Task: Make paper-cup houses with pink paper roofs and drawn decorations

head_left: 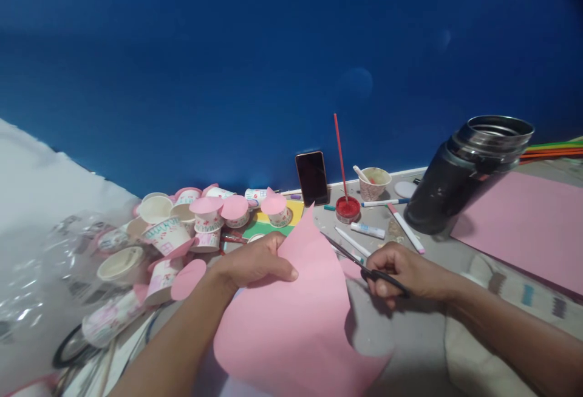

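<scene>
My left hand (264,263) grips the upper left of a large pink paper sheet (291,324), its thumb pressed on top. The sheet's right side has a curved cut edge, and its top ends in a point. My right hand (401,272) is wrapped round the handles of black scissors (353,257), whose blades point up and left, just right of the sheet's pointed top. A small piece of pink paper (350,268) shows beside the blades. Whether the blades touch the sheet, I cannot tell.
Decorated paper cups (168,236) with pink paper pieces crowd the left. A phone (312,178) leans against the blue wall. Beyond my right hand are a red paint pot (347,210), a glue stick (368,230), markers (405,229), an open black flask (455,178) and pink sheets (528,227).
</scene>
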Available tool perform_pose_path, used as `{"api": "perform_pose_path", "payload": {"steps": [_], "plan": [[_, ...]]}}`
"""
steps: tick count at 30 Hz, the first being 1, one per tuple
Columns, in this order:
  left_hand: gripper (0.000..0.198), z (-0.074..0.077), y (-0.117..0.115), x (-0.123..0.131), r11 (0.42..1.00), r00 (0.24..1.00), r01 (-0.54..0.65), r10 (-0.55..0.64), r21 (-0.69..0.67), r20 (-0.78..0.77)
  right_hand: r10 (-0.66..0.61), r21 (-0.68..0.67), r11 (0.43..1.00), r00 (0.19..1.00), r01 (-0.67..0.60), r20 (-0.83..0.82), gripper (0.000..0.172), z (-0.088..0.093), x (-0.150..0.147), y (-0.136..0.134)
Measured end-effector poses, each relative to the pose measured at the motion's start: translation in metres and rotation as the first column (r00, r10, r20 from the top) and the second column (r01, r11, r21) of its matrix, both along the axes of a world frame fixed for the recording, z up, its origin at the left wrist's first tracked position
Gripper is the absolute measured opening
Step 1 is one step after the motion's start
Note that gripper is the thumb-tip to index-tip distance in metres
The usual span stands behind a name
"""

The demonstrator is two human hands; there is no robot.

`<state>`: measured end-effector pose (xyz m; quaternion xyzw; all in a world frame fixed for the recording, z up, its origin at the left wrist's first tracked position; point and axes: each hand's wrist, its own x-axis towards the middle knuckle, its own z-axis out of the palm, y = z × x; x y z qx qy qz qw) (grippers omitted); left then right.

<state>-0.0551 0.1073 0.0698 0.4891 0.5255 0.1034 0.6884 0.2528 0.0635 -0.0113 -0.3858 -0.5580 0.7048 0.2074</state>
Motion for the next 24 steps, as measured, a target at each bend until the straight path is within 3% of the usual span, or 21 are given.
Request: {"api": "perform_pose_path", "payload": {"steps": [8, 24], "plan": [[0.029, 0.0013, 0.0001, -0.0008, 0.997, 0.994, 0.073, -0.072, -0.014, 0.083, 0.013, 0.015, 1.0, 1.0, -0.013, 0.008, 0.059, 0.004, 0.0003, -0.0004], [0.037, 0.0052, 0.0046, 0.0009, 0.994, 0.994, 0.107, -0.107, 0.026, -0.013, -0.002, 0.041, 0.999, 1.0, 0.001, 0.027, 0.056, 0.0017, -0.0008, -0.0006]]}}
